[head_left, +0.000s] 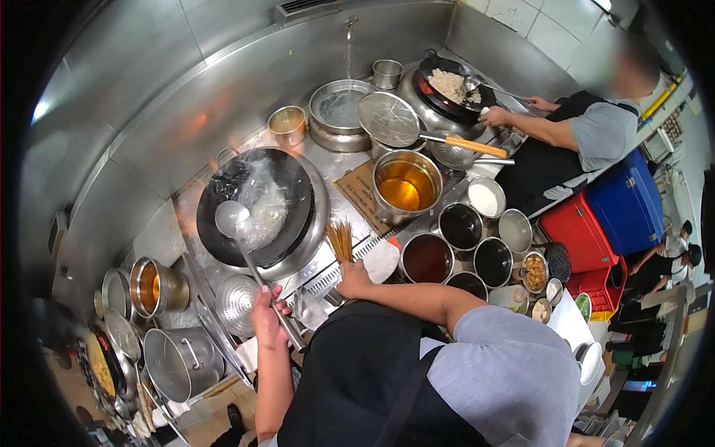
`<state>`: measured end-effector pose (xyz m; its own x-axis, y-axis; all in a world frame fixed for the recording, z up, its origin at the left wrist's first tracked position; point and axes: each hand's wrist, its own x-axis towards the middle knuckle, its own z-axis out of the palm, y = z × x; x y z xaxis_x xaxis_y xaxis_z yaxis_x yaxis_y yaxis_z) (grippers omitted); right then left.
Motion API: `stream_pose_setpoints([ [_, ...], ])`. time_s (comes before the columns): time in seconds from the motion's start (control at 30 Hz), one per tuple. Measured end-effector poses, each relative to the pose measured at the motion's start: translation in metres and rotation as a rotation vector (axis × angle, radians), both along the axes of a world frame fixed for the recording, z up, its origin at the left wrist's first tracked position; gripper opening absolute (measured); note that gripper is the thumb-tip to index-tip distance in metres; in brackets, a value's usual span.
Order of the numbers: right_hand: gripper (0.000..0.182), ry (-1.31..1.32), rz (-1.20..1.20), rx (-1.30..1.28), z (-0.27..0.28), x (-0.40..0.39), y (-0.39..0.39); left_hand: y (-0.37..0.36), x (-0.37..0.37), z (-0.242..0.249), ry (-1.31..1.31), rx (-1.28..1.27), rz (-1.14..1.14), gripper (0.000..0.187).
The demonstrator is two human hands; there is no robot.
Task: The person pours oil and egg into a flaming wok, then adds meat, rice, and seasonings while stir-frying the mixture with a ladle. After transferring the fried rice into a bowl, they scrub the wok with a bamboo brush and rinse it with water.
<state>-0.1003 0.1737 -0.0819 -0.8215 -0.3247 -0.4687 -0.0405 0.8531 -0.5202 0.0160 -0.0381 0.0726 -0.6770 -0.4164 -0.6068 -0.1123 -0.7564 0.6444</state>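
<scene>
My left hand (pixel 267 319) is wrapped round the long handle of a metal ladle (pixel 253 261). The ladle's bowl lies over the near-left part of a black wok (pixel 211 200), where pale steaming liquid swirls. In my right hand (pixel 354 281) is a bamboo wok brush (pixel 340 240), its bristles pointing up and away from me, just right of the wok's metal ring. A round perforated strainer (pixel 238 305) rests left of the ladle handle. A white cloth (pixel 308 308) lies between my two hands.
A pot of amber oil (pixel 406 190) stands right of the wok, near a wire skimmer (pixel 389 119). Several sauce containers (pixel 427 257) crowd the right side. Water runs into a basin (pixel 339 104). A co-worker (pixel 607 134) tends another wok (pixel 424 68). A large pot (pixel 181 361) sits lower left.
</scene>
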Motion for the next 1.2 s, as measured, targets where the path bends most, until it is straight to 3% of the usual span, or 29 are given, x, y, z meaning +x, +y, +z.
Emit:
stream_pose_setpoints([
  [0.07,0.071,-0.079,-0.28,-0.018,-0.027,-0.02,-0.012,0.005,0.001,0.005,0.098,0.215,0.015,0.019],
  [0.1,0.069,-0.383,-0.637,-0.488,0.003,-0.031,-0.011,0.005,0.001,0.012,0.098,0.217,0.026,0.019],
  [0.13,0.066,-0.673,-0.574,-0.859,-0.059,-0.066,-0.004,0.003,0.001,0.021,0.149,0.389,0.015,0.021],
  [0.17,0.056,-0.592,-0.658,-0.976,0.007,-0.066,-0.008,0.002,0.002,0.03,0.201,0.561,0.003,0.024],
  [0.2,0.061,-0.47,-0.866,-1.136,0.056,-0.063,-0.023,0.002,0.005,0.037,0.202,0.562,0.012,0.024],
  [0.23,0.068,-0.331,-0.764,-1.168,0.089,-0.069,-0.028,0.001,0.007,0.045,0.195,0.647,0.037,0.027],
  [0.3,0.083,-0.366,-0.47,-1.333,0.142,-0.092,-0.034,-0.001,0.006,0.054,0.228,0.812,0.059,0.033],
  [0.37,0.08,-0.339,-0.103,-1.297,0.179,-0.119,-0.047,0.001,0.007,0.062,0.293,0.811,0.047,0.037],
  [0.4,0.07,-0.331,0.024,-1.273,0.189,-0.13,-0.057,0.005,0.007,0.069,0.32,0.822,0.047,0.037],
  [0.47,0.055,-0.064,0.402,-1.279,0.162,-0.169,-0.098,0.006,0.007,0.071,0.341,0.848,0.041,0.037],
  [0.53,0.05,-0.319,0.638,-0.709,0.161,-0.209,-0.114,0.008,0.011,0.073,0.369,0.867,0.066,0.036],
  [0.57,0.057,0.08,0.936,-0.365,0.135,-0.236,-0.135,0.011,0.012,0.073,0.382,0.906,0.053,0.035],
  [0.6,0.047,0.322,0.842,-0.102,0.175,-0.219,-0.127,0.013,0.013,0.074,0.396,0.938,0.052,0.034],
  [0.63,0.036,0.48,0.901,0.184,0.174,-0.226,-0.15,0.019,0.013,0.075,0.405,0.93,0.127,0.044],
  [0.67,0.032,0.611,0.856,0.237,0.186,-0.219,-0.16,0.013,0.012,0.061,0.4,0.932,0.139,0.041],
  [0.73,0.041,0.667,0.875,0.032,0.197,-0.198,-0.163,0.008,0.007,0.045,0.435,0.93,0.098,0.032],
  [0.8,0.049,0.609,1.053,-0.103,0.171,-0.211,-0.167,0.014,-0.001,0.062,0.389,0.871,0.092,0.029],
  [0.83,0.048,0.36,1.043,0.072,0.181,-0.219,-0.173,0.016,-0.003,0.064,0.375,0.854,0.131,0.03],
  [0.87,0.042,0.454,1.015,0.145,0.192,-0.219,-0.172,0.018,-0.004,0.065,0.359,0.838,0.16,0.03],
  [0.93,0.04,0.795,0.818,-0.04,0.174,-0.221,-0.176,0.018,-0.006,0.062,0.37,0.814,0.196,0.029],
  [1.03,0.043,0.792,0.842,-0.142,0.172,-0.213,-0.176,0.013,-0.004,0.055,0.414,0.823,0.182,0.027],
  [1.1,0.045,0.46,1.01,0.092,0.172,-0.228,-0.177,0.015,-0.001,0.054,0.431,0.836,0.189,0.028],
  [1.13,0.045,0.467,1.007,0.085,0.171,-0.223,-0.177,0.012,0.0,0.051,0.417,0.851,0.205,0.028],
  [1.2,0.046,0.741,0.687,-0.019,0.172,-0.21,-0.177,0.005,-0.006,0.054,0.428,0.852,0.218,0.029],
])
